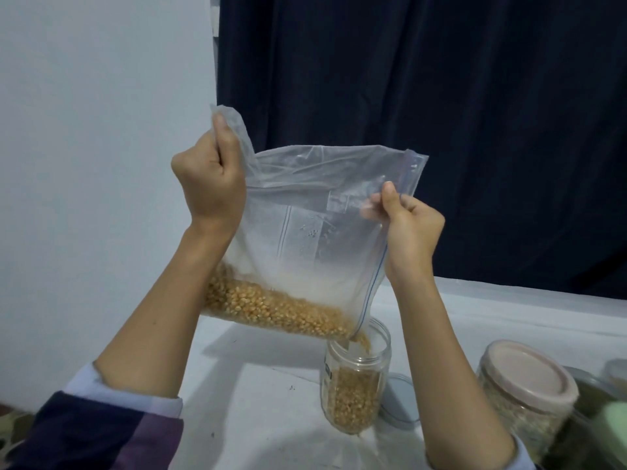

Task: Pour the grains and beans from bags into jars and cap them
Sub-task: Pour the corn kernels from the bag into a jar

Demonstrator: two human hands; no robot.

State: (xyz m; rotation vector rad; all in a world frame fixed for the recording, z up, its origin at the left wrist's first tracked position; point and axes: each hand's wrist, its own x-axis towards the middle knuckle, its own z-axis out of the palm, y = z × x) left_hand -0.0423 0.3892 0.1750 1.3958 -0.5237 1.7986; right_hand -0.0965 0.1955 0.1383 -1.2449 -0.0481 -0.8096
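Clearly the pour is under way: both hands, left hand (212,178) and right hand (409,220), pinch the zip bag (315,232) mid-frame, its corner spilling corn kernels (271,308) into the open jar (356,378) at lower centre. Next, tilt steeper, then fit the lid (400,400).

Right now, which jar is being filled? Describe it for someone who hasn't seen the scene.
On the white table, below the tilted plastic bag, stands an open jar. It's clear, uncapped and half full of yellow kernels; the capped jar to its right has a pink lid.
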